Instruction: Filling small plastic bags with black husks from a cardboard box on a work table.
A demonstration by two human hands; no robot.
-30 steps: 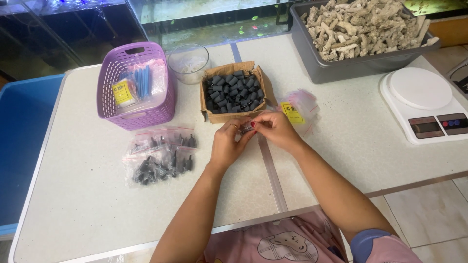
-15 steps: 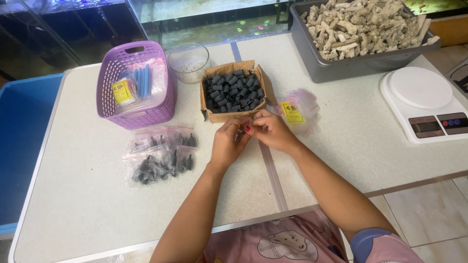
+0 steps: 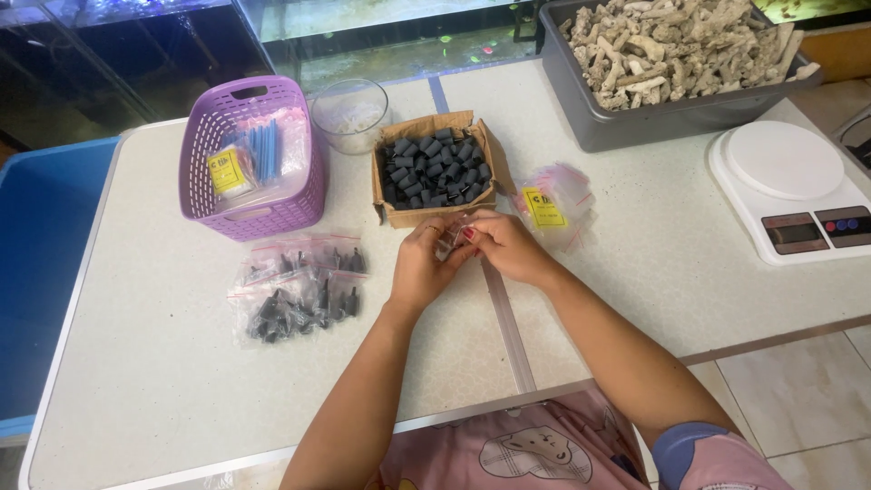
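White worktop (image 3: 635,272), both hands, left hand (image 3: 422,268) and right hand (image 3: 508,247), pinching tight on small clear bag (image 3: 456,229) just before cardboard box (image 3: 434,169); maybe slipping, spilling bits if grip loosens.

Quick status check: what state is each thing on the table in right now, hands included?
Left hand: pinching a small clear bag.
Right hand: pinching the same bag.
Small clear bag: held between both hands, contents unclear.
Cardboard box: open, full of dark pieces.
Purple basket: upright, holding blue sticks and packets.
Glass bowl: upright.
Filled bags: sealed, lying flat.
Grey tub: heaped with pale rock.
Scale: platform bare.
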